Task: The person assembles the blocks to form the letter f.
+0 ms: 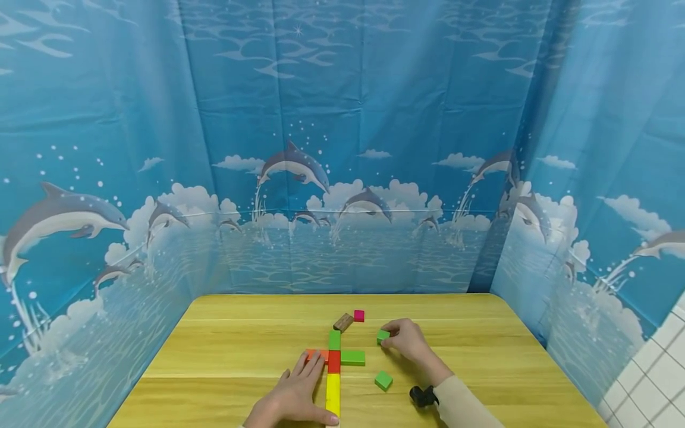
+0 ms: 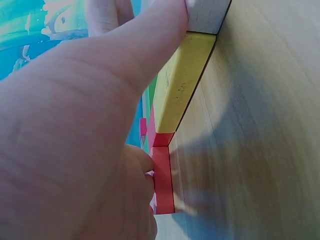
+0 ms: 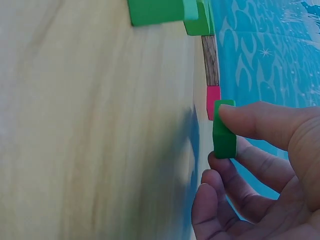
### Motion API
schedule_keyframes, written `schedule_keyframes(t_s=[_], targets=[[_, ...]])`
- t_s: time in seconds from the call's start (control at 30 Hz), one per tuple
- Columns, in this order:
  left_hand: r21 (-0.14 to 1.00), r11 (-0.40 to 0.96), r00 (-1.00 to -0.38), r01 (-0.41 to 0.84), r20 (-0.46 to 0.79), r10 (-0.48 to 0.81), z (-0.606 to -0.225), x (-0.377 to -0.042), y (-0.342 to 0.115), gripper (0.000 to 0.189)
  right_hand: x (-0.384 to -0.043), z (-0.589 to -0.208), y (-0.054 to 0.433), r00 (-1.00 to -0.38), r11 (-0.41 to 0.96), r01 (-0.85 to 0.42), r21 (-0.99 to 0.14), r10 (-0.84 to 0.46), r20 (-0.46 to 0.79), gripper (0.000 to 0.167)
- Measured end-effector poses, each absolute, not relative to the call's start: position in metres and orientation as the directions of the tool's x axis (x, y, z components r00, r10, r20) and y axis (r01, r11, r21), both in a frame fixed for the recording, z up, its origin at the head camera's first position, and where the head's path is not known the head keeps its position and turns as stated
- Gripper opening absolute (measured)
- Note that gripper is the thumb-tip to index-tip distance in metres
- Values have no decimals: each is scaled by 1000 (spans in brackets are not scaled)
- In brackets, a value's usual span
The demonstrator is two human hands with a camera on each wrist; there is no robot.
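Observation:
My right hand (image 1: 411,342) pinches a small green block (image 1: 382,337) between thumb and fingers; the right wrist view shows the same green block (image 3: 224,135) close up. My left hand (image 1: 291,393) lies over a row of blocks with its fingers stretched out. Its fingertips rest on an orange-red block (image 2: 163,180), and the thumb touches a white block (image 2: 207,16) beyond the yellow block (image 1: 333,393). A red block (image 1: 334,362) forms the centre of a cross. One green block (image 1: 334,340) adjoins its far side, another green block (image 1: 352,358) its right side.
A loose green block (image 1: 383,380) lies right of the cross. Beyond the cross are a brown wood-grain block (image 1: 343,323) and a pink cube (image 1: 359,316). A black device (image 1: 423,396) sits at the right wrist. A dolphin-print curtain (image 1: 342,255) hangs behind the wooden table (image 1: 225,333).

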State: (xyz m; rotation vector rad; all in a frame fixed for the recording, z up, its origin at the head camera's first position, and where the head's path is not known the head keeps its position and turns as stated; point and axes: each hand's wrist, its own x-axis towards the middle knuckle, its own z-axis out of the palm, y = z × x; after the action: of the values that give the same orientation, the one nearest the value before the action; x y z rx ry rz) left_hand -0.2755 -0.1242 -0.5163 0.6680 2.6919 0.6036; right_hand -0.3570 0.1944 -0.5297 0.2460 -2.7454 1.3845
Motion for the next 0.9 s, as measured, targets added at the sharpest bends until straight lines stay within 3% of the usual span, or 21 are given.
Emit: schedule_keyframes(t_s=[0.43,0.9], targets=[[493,786,-833,373,-195,517,-514,-276,-125,118,-371,-525,191,-982,633,-185,-752,-97,160,30],[499,752,-783,431,-208,586,-517,-280,-125,99,-396,-519,183,-984,663,-169,-729,-74,161,30]])
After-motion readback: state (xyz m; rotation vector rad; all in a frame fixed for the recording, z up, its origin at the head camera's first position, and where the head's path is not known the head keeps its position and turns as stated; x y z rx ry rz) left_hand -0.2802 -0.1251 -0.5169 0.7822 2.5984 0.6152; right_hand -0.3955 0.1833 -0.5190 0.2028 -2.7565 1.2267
